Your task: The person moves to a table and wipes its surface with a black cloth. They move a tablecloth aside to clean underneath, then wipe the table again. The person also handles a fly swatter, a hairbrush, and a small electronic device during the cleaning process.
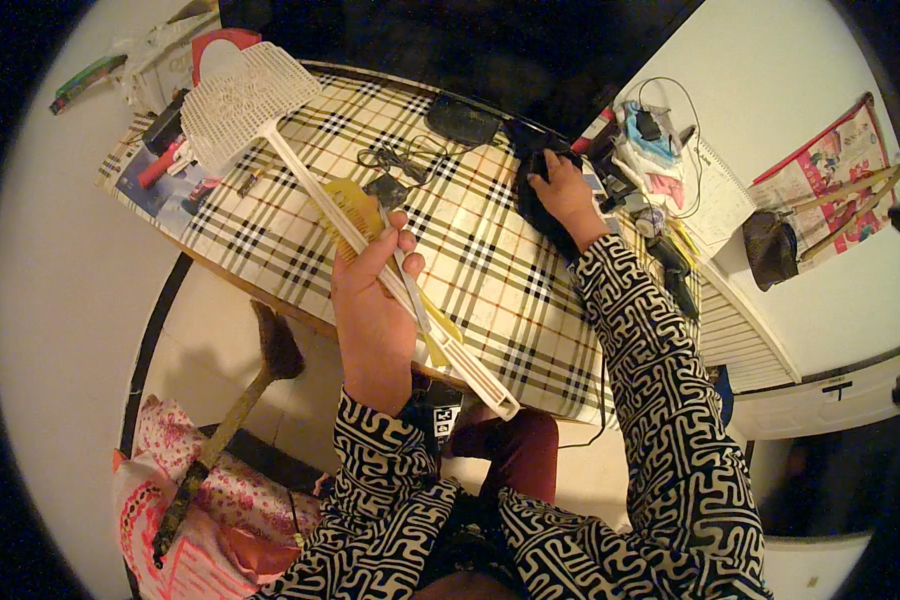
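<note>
My left hand (379, 300) is closed around several long things at once. One is a white plastic fly swatter (251, 101), its mesh head up and to the left over the table and its handle end towards me. Along with it are a yellow comb (356, 214) and a thin grey strip (414, 294), whose kind I cannot make out. At the table's back right, my right hand (566, 196) touches a dark, soft-looking item (536, 206); its fingertips are hard to tell from the black material. Under both hands lies a checked tablecloth (487, 262).
A coiled black cable (397, 161) and a dark flat case (461, 121) lie mid-table. Cloths (649, 139) and a spiral notebook (712, 199) crowd the right side. A large black screen (450, 45) stands behind. Below left are a brush (277, 345) and patterned fabric (232, 480).
</note>
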Demonstrator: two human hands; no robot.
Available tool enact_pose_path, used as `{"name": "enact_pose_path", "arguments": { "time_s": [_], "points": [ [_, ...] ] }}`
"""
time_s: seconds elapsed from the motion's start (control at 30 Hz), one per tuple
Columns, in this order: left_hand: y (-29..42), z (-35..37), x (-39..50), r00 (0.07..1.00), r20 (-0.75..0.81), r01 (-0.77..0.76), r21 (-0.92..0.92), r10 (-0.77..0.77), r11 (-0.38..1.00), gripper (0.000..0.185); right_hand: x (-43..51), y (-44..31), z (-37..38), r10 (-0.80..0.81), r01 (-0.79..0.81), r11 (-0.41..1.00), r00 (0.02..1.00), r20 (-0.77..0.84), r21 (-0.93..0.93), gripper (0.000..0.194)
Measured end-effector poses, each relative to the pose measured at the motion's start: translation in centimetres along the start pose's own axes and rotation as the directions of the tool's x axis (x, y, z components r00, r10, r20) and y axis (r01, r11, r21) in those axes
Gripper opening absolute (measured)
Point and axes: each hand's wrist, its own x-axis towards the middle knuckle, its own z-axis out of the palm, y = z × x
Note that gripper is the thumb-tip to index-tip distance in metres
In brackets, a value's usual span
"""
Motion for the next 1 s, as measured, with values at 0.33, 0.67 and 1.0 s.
{"name": "enact_pose_path", "arguments": {
  "time_s": [0.33, 0.67, 1.0],
  "points": [
    [-0.8, -0.1, -0.1, 0.999, 0.050, 0.025, -0.087, -0.021, 0.996, 0.027, 3.8, -1.2, 1.5, 0.202, -0.222, 0.967, 0.968, 0.150, 0.129, 0.107],
    [-1.9, 0.1, -0.4, 0.995, 0.025, 0.094, -0.041, -0.093, 0.995, 0.029, 6.1, 2.5, -0.2, -0.033, -0.034, 0.980, 0.944, 0.328, 0.196, 0.095],
    [-2.4, 1.3, -0.9, 0.993, 0.090, 0.079, 0.020, -0.080, 0.997, 0.025, 3.0, 1.8, -1.4, -0.149, 0.156, 0.988, 0.947, 0.284, -0.002, 0.061]
  ]
}}
